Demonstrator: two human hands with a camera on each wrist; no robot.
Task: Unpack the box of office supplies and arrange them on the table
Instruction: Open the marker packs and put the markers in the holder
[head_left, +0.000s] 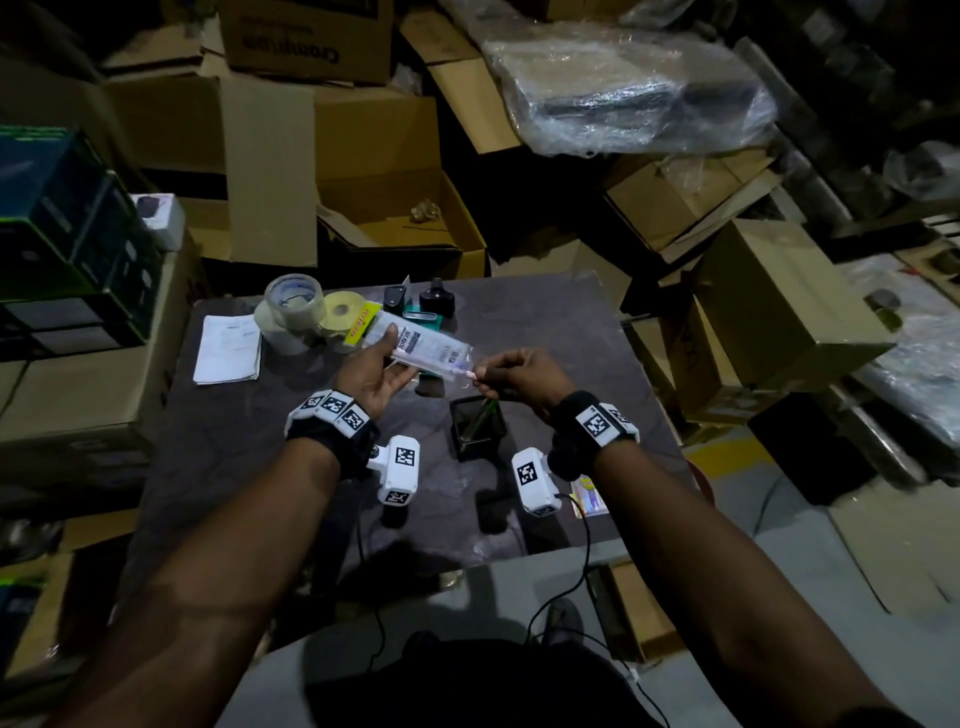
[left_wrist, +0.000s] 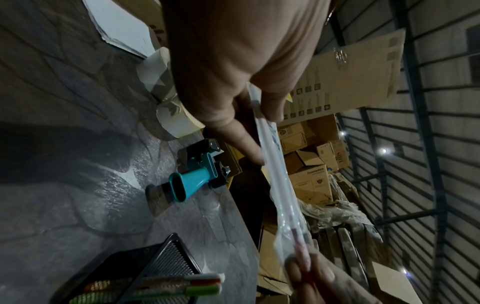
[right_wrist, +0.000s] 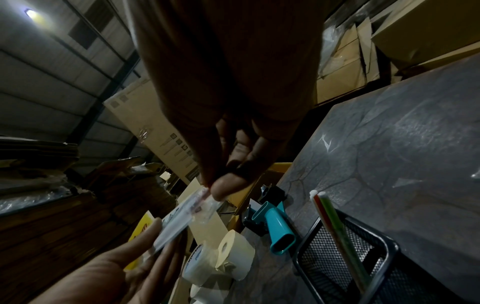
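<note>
My left hand (head_left: 374, 374) holds a clear plastic packet of pens (head_left: 426, 348) above the middle of the dark table (head_left: 545, 322), thumb on top and fingers beneath. In the left wrist view the thumb and a finger pinch the packet (left_wrist: 278, 174). My right hand (head_left: 514, 374) pinches the end of a pen (head_left: 470, 371) that sticks out of the packet's open right end. The right wrist view shows that pinch at the packet (right_wrist: 182, 218). A black mesh pen holder (head_left: 478, 426) stands below the hands with a red and a green pen (right_wrist: 335, 226) in it.
Two tape rolls (head_left: 293, 306), a yellow packet (head_left: 361, 322), a teal tape dispenser (left_wrist: 192, 181) and black items (head_left: 436, 299) lie along the table's far side. Papers (head_left: 228, 348) lie at its left. Cardboard boxes (head_left: 405, 208) crowd all around the table.
</note>
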